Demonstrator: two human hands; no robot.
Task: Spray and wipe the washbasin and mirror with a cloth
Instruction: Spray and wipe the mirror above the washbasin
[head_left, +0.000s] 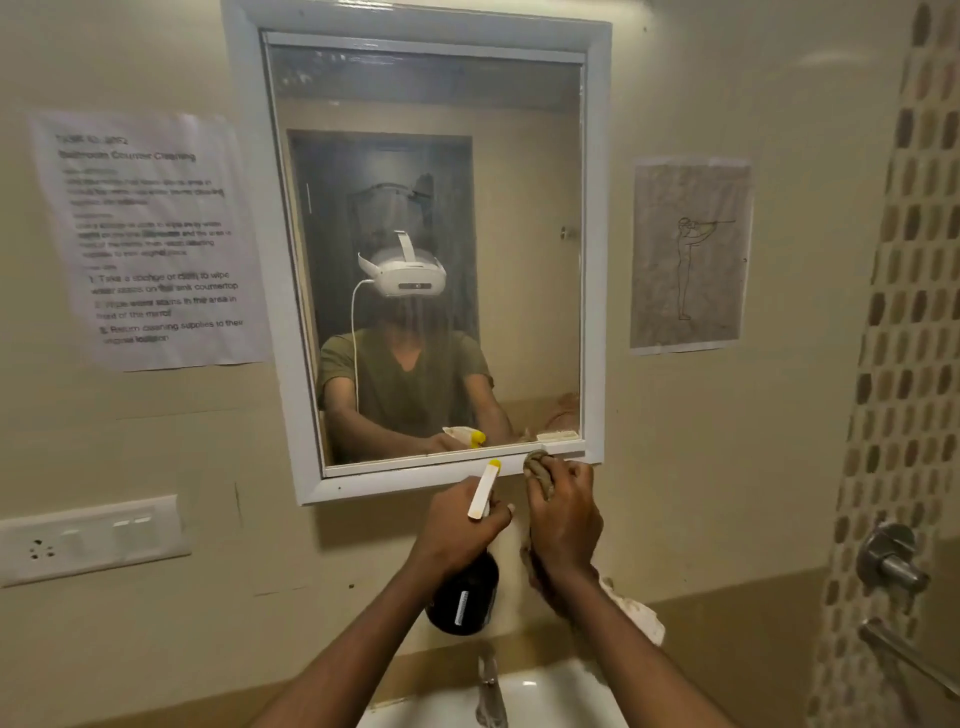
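A white-framed mirror (519, 208) hangs on the beige wall in front of me, its glass streaked. My left hand (460, 530) grips a dark spray bottle (463, 597) with a white and yellow nozzle pointing up toward the mirror's lower frame. My right hand (563, 514) holds a brownish cloth (537, 467) bunched against the bottom right of the frame, with more cloth hanging below my wrist. The white washbasin (550, 696) shows at the bottom edge, partly hidden by my arms.
A metal tap (491, 686) rises at the basin's back. A printed notice (150, 239) is taped left of the mirror, a drawing (688, 257) to the right. A switch panel (93, 538) sits low left. A valve handle (891, 558) and rail stand by the tiled strip at right.
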